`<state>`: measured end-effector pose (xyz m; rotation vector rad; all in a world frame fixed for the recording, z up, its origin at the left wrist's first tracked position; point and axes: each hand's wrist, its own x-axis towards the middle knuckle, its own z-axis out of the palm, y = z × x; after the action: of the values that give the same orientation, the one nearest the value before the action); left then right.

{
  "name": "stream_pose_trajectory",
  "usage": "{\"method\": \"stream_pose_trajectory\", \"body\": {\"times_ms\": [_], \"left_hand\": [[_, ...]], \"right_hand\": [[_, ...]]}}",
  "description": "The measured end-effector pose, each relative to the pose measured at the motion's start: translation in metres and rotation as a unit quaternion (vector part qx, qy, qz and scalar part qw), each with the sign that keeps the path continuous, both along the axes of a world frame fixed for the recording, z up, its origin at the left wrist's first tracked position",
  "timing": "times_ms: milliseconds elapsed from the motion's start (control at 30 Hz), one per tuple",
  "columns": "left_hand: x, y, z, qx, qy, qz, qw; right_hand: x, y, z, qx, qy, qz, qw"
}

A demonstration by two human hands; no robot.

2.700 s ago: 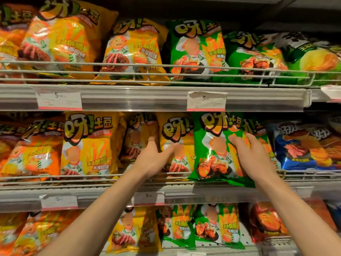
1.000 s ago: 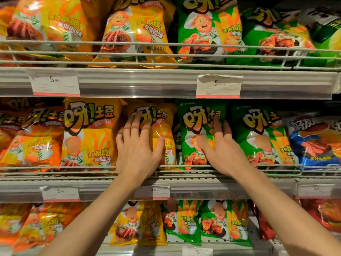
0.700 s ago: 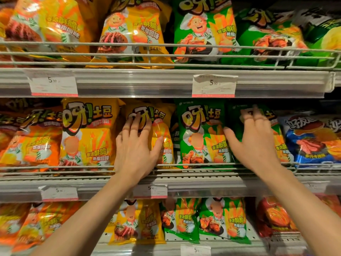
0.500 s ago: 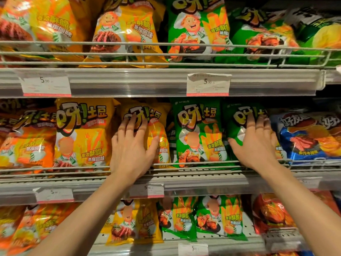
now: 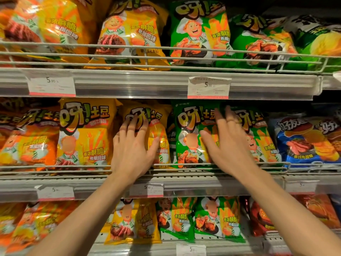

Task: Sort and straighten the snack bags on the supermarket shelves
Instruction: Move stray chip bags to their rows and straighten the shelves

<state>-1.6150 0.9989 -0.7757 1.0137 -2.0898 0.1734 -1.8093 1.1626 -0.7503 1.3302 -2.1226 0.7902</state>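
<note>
Middle shelf, left to right: left hand (image 5: 132, 151) flat, fingers spread, pressing glossy yellow foil snack bag (image 5: 156, 137) behind wire rail (image 5: 221, 164). Right hand (image 5: 226, 145) flat, fingers extended, blurred, across two glossy green foil snack bags (image 5: 188, 137).

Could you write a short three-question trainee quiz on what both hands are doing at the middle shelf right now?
1. True or false: the left hand lies flat on a yellow bag.
2. What colour are the two bags that the right hand spans?
A. blue
B. green
C. orange
3. Fill in: the bag at the far right of the middle shelf is ____.

Key
1. True: fingers straight, palm against the bag's front.
2. B: it overlaps the left green bag and the right green bag.
3. Blue: the blue bag stands beside the green ones.
</note>
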Motion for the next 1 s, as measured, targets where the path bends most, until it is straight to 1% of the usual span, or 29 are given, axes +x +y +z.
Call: {"method": "stream_pose_trajectory", "body": {"times_ms": [100,200,300,367,433,500,533,600,633,767,900,1000], "left_hand": [[0.002,0.000,0.000,0.005,-0.004,-0.004,1.000],[0.003,0.001,0.000,0.010,-0.007,-0.006,1.000],[0.003,0.001,0.001,0.010,-0.007,-0.008,1.000],[0.005,0.002,0.001,0.013,-0.005,-0.011,1.000],[0.006,0.002,0.001,0.013,-0.003,-0.015,1.000],[0.007,0.002,0.001,0.015,-0.005,-0.016,1.000],[0.007,0.002,0.001,0.015,-0.006,-0.017,1.000],[0.007,0.002,0.001,0.013,-0.004,-0.018,1.000],[0.007,0.002,0.001,0.014,-0.003,-0.018,1.000],[0.006,0.003,0.001,0.022,-0.011,-0.019,1.000],[0.006,0.002,0.002,0.024,-0.012,-0.025,0.999],[0.008,0.004,0.002,0.035,0.011,-0.047,0.998]], "right_hand": [[0.017,-0.017,-0.007,0.082,-0.042,0.042,0.995],[0.013,-0.022,-0.015,0.115,-0.019,0.023,0.993],[0.008,-0.023,-0.008,0.155,-0.019,0.002,0.988],[0.005,-0.019,-0.006,0.146,-0.022,0.015,0.989],[-0.003,-0.009,-0.010,0.090,-0.001,0.016,0.996],[-0.019,0.007,-0.013,0.030,0.010,-0.053,0.998],[-0.028,0.015,-0.012,0.017,-0.010,-0.095,0.995],[-0.040,0.026,-0.013,0.021,-0.069,-0.140,0.987],[-0.043,0.027,-0.016,0.030,-0.073,-0.146,0.986],[-0.045,0.019,-0.028,0.059,-0.031,-0.158,0.985],[-0.050,0.019,-0.032,0.053,-0.026,-0.162,0.985],[-0.049,0.020,-0.032,0.047,-0.041,-0.152,0.986]]}}
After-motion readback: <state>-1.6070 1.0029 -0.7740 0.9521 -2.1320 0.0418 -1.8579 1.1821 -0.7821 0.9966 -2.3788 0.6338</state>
